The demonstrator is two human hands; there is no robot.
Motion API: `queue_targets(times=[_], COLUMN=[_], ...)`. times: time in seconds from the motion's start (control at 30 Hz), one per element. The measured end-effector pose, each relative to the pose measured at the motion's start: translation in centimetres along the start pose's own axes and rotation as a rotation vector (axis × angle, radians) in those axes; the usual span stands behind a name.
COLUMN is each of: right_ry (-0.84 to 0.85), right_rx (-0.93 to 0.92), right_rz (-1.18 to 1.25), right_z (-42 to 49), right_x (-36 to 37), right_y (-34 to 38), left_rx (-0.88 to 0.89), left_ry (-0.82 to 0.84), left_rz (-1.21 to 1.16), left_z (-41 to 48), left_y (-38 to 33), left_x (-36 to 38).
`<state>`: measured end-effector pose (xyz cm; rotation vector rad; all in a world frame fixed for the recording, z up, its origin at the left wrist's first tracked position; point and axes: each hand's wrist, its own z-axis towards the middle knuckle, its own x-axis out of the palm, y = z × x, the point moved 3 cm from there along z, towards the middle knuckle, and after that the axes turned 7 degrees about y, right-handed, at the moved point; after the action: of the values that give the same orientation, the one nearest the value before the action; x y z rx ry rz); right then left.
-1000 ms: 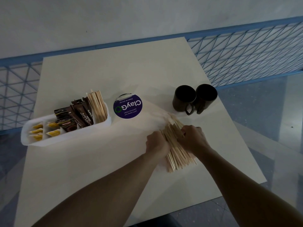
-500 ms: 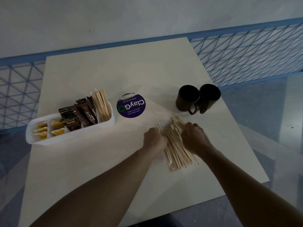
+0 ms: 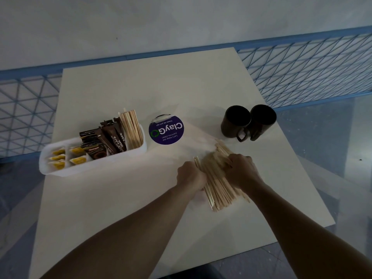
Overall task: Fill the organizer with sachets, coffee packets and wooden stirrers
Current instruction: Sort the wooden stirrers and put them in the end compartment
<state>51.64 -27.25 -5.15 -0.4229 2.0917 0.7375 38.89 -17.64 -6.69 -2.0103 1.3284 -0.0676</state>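
On the white table (image 3: 141,93) by blue railing (image 3: 302,63), left hand (image 3: 191,176) and right hand (image 3: 241,172) clutch wooden stirrers (image 3: 218,190).

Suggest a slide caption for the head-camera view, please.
Left hand and right hand grip the loose wooden stirrers on the table, beside the organizer holding sachets, coffee packets and more stirrers.
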Motion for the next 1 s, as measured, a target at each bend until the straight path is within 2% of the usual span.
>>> queue_targets(times=[0.4,0.53,0.77,1.0], right_ry=[-0.063,-0.062,-0.036,-0.01], right_rx=[0.005,-0.037,-0.136,-0.116], right_rz=[-0.133,-0.092,0.214,0.45], right_z=[0.0,-0.1,0.5,1.6], right_x=[-1.5,-2.0,-3.0,-2.7], right_y=[1.6,2.7,5.7,10.4], left_rx=[0.027,0.03,0.095,0.241], left_ry=[0.038,0.053,0.069,0.004], left_rz=[-0.087,-0.142,-0.274,-0.299], left_z=[-0.4,-0.6,-0.8,-1.3], left_y=[0.0,-0.2,-1.6,-3.3], left_x=[-1.5,-2.4,-5.6,-10.9])
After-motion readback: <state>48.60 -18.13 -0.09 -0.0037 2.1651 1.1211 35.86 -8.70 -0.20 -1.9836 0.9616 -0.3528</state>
